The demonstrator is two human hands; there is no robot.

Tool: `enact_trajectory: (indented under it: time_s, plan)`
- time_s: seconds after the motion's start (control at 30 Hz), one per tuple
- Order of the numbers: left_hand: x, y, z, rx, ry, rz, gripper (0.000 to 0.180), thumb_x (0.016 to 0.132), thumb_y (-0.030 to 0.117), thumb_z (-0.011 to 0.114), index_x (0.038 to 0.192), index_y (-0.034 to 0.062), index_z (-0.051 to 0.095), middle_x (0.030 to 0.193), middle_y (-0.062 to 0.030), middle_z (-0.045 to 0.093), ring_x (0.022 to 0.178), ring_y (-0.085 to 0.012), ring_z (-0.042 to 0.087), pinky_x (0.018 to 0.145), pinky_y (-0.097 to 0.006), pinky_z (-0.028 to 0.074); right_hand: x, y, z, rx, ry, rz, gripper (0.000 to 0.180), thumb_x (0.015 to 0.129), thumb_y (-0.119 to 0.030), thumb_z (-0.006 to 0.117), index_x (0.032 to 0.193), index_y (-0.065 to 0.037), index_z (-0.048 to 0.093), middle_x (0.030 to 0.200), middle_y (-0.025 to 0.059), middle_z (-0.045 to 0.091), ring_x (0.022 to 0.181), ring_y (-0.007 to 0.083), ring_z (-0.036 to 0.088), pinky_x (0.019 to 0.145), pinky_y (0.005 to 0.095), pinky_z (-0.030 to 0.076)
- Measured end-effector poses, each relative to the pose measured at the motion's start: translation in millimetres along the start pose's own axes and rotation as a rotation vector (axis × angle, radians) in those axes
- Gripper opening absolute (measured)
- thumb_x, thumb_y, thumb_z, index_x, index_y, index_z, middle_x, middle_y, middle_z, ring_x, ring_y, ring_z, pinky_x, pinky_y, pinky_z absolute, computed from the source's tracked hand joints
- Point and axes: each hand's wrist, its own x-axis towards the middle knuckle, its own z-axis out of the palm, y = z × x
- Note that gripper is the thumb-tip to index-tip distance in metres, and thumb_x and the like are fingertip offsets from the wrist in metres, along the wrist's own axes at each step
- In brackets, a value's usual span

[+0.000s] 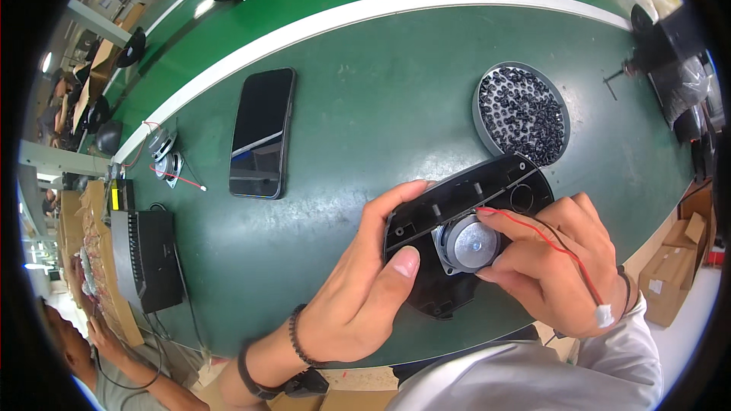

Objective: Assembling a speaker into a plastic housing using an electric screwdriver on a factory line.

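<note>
While a person's left hand (350, 304) grasped a curved black plastic housing (434, 289) right of centre in the frame, thumb pressed on the inner face and other fingers passing out of sight behind the edge, the open side faced up, apparently for easy viewing. Inside it sat a round silver-grey metal speaker (474, 245). The right hand (563, 278) pinched the speaker at its rim, index finger above and thumb below, probably steadying it without covering its back; whether it was fully seated could not be told. A thin red wire (571, 253) ran over the right hand to a small white plastic connector (604, 316) near the wrist, seemingly clear of the housing. Just beyond the housing, toward upper right, a shallow round grey dish (479, 118) held many small black screws (525, 110), likely placed within easy reach. Left of centre, a black rectangular smartphone (261, 133) lay flat on the dark green tabletop (365, 106), well apart from the hands.
</note>
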Motion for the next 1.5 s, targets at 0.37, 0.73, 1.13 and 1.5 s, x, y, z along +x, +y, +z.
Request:
enact_trajectory:
  time_s: [0.37,0.73,1.13,1.5]
  plan:
    - [0,1,1,0.044,0.012,0.031,0.052,0.104,0.015,0.037,0.149,-0.0072,0.022,0.140,-0.0243,0.043,0.128,-0.0283,0.046,0.110,-0.038,0.034,-1,-11,-7,0.043,-0.136,0.205,0.028,0.062,-0.012,0.087,0.076,-0.011,0.063,0.117,0.0100,0.071,0.077,0.0213,0.058,0.068,0.0337,0.041]
    - [0,1,3,-0.005,0.023,0.005,0.052,0.103,0.012,0.038,0.149,-0.0072,0.021,0.140,-0.0248,0.044,0.128,-0.0289,0.047,0.111,-0.038,0.033,-4,-7,-8,0.136,-0.125,0.217,0.037,0.064,-0.008,0.088,0.085,-0.008,0.058,0.111,0.0136,0.073,0.077,0.0239,0.059,0.072,0.0338,0.045]
    - [0,3,4,0.109,-0.006,0.047,0.053,0.103,0.015,0.038,0.149,-0.0059,0.021,0.142,-0.0240,0.040,0.132,-0.0298,0.042,0.112,-0.038,0.030,0,-11,-7,0.066,-0.093,0.224,0.047,0.058,-0.018,0.095,0.087,-0.006,0.060,0.104,0.0147,0.073,0.080,0.0239,0.060,0.064,0.0329,0.048]
    - [1,4,5,0.174,-0.026,0.043,0.053,0.102,0.015,0.038,0.149,-0.0050,0.020,0.142,-0.0237,0.040,0.132,-0.0308,0.042,0.113,-0.039,0.028,-3,-6,4,0.103,0.109,0.181,0.044,0.054,-0.012,0.085,0.091,0.000,0.064,0.087,0.0096,0.068,0.061,0.0222,0.057,0.052,0.0332,0.042]
